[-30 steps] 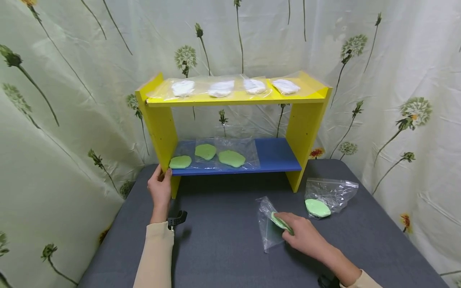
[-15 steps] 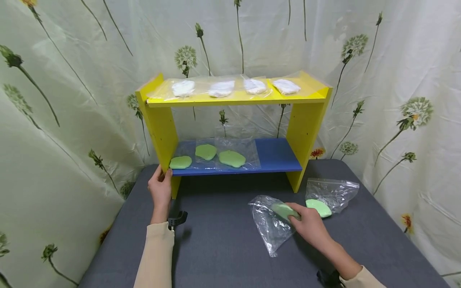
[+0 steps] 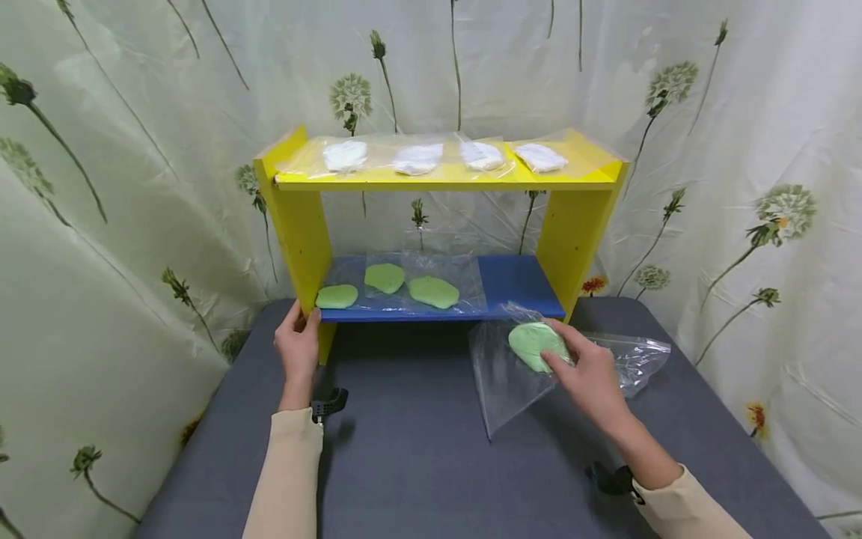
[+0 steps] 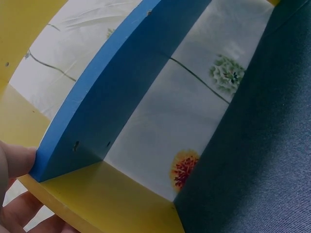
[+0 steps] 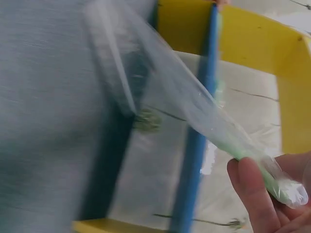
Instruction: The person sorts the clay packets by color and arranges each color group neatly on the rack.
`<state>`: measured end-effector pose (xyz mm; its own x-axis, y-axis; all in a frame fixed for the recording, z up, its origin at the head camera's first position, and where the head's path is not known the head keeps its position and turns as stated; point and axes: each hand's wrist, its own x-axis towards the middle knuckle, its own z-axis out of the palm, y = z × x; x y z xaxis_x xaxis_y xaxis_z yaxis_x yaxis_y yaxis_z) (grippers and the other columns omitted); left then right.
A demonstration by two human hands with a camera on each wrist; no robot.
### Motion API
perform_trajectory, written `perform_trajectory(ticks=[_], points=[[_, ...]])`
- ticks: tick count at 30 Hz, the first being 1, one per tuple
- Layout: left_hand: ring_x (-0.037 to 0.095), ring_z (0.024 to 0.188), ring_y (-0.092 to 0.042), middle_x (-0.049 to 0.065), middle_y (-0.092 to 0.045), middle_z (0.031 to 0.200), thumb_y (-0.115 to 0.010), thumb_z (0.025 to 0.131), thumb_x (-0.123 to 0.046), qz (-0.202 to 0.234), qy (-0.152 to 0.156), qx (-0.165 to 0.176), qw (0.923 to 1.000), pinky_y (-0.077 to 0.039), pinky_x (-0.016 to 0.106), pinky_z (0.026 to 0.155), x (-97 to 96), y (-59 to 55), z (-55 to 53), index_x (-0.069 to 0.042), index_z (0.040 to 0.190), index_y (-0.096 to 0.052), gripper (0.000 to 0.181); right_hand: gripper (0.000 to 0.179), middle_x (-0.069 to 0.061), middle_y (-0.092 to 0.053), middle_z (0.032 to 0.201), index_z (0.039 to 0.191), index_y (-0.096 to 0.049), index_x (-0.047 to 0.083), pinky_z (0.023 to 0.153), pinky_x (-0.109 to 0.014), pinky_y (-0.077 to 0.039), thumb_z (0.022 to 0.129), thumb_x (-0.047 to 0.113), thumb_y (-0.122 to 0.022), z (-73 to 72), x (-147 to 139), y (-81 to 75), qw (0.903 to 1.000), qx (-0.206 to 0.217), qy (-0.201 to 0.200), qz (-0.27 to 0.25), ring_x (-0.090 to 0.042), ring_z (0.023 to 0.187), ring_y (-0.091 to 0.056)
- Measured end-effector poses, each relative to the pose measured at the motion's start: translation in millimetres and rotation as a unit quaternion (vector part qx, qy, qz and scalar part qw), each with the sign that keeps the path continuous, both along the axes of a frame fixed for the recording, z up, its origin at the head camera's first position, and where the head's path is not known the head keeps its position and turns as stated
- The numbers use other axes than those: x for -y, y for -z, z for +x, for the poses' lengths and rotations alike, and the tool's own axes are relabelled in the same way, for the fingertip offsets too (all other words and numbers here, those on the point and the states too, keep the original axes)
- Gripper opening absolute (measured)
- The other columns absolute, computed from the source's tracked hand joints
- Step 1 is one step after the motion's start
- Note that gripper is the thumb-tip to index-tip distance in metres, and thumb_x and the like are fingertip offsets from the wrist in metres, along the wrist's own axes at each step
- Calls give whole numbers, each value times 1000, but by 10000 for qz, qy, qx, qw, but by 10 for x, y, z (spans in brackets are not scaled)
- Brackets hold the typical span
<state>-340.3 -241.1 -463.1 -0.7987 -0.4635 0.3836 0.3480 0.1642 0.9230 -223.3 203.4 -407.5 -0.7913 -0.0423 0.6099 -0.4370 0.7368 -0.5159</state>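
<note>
My left hand [image 3: 298,346] grips the left side panel of a yellow shelf unit [image 3: 295,236]. In the left wrist view its thumb [image 4: 20,159] lies at the end of the blue lower shelf [image 4: 124,73], with the fingers round the panel's outer side. My right hand [image 3: 592,378] pinches a clear plastic bag holding a flat, light green piece [image 3: 535,344], raised in front of the blue shelf's right end. The bag's loose part [image 3: 505,389] hangs to the left. Several similar bagged green pieces [image 3: 433,292] lie on the left and middle of the blue shelf.
Several bagged white pieces [image 3: 417,159] lie on the yellow top shelf [image 3: 444,183]. Another clear bag [image 3: 636,359] rests on the dark grey table [image 3: 417,457], partly hidden behind my right hand. A flower-patterned curtain [image 3: 135,224] hangs behind and at both sides.
My right hand has lifted the bagged green piece from low over the table up toward the blue shelf, turning its flat face into view. The left hand keeps its grip on the shelf unit.
</note>
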Motion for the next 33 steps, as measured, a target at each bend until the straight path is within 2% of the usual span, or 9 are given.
perform_trajectory(ticks=[1,4,9,13,15,17,22,27,33], points=[[16,102,-56,-1,-59,117,-63,85,-30,-15,-12,10,10000,-46,38,87,7,1,-3,-40,120,-56,38,52,4,-63,82,127,-53,30,48,-18,-38,79,19,-71,-19,17,-70,10000,-82,27,-18,-4,57,-50],[17,102,-56,0,-59,118,-63,84,-30,-19,-22,20,10000,-45,38,87,8,11,-12,-39,121,-57,38,51,5,-62,80,126,-54,31,47,-19,-35,79,19,-71,-77,45,-277,9993,-365,66,-38,-2,55,-46],[18,102,-56,1,-59,118,-63,84,-31,7,23,34,10000,-45,40,87,-24,32,-13,-38,121,-56,38,48,9,-56,71,124,-56,33,41,-22,-28,80,21,-71,-173,39,-574,9976,-668,183,-23,-9,43,-29],[17,101,-57,-1,-59,118,-63,84,-32,-5,39,82,10000,-46,39,86,-27,39,-6,-40,120,-56,38,46,7,-51,64,123,-57,34,40,-23,-27,80,22,-71,-279,48,-749,9952,-915,350,29,-10,42,-28],[15,100,-57,-3,-59,117,-64,84,-31,-8,19,41,10000,-46,39,86,-17,31,-4,-41,120,-56,38,43,6,-54,65,121,-58,33,40,-23,-28,80,22,-70,-347,71,-825,9939,-1035,380,18,-10,41,-31],[15,99,-57,-3,-60,115,-64,84,-30,-15,-14,-3,10000,-46,39,86,-2,18,-4,-41,119,-57,37,38,7,-62,75,118,-61,30,41,-21,-32,81,23,-69,-428,102,-893,9930,-1107,416,-28,-9,43,-39],[16,100,-56,-3,-59,116,-63,85,-30,-40,-28,31,10000,-46,39,86,6,3,-4,-40,120,-57,37,24,6,-66,88,108,-66,22,51,-23,-42,84,24,-65,-646,161,-1038,9921,-1121,533,-153,-8,60,-54],[15,102,-56,-3,-58,118,-63,85,-30,-12,14,87,10000,-45,39,88,3,9,13,-41,120,-56,38,20,3,-64,86,103,-66,15,54,-27,-43,84,23,-63,-864,206,-1133,9916,-1130,551,-316,-10,64,-54],[15,102,-56,-3,-58,118,-63,85,-31,-75,-55,59,9999,-46,39,87,0,11,12,-40,120,-56,37,15,-5,-54,80,90,-66,6,62,-32,-37,81,17,-63,-1142,257,-1163,9779,-1750,863,-751,-17,70,-47]])
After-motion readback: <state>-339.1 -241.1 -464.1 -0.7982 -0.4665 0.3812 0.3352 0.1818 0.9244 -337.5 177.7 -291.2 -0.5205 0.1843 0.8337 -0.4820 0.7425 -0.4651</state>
